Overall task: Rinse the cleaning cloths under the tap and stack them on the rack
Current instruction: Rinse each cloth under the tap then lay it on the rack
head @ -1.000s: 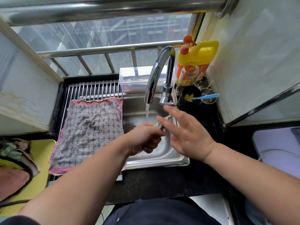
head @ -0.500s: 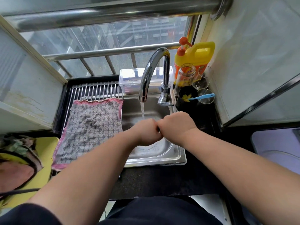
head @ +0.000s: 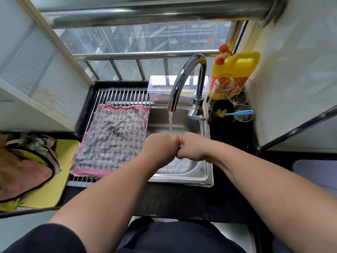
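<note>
Grey-green cloth point(head: 179, 146) wadded between the fists, a sliver showing | left hand point(head: 160, 148) and right hand point(head: 193, 147) clench it, fingers curled under | tap point(head: 184, 79) runs just beyond them | step: wringing, seemingly | next: lay it flat on the checked cloth point(head: 113, 139) on the rack point(head: 124, 95), left of the fingers

Left hand point(head: 160, 149): a fist, back upward, fingers curled under, knuckles pointing to 3 o'clock.
Right hand point(head: 194, 147): a fist, knuckles pointing to 9 o'clock, pressed against the left knuckles.
Grip: both fists clench a cloth point(head: 179, 146); only a dark sliver shows between them.
Left forearm point(head: 109, 189): bare, reaching from 7 o'clock toward 1 o'clock; dark sleeve point(head: 45, 238) at the upper arm.
Right forearm point(head: 255, 172): bare, reaching from 4 o'clock toward 10 o'clock.
</note>
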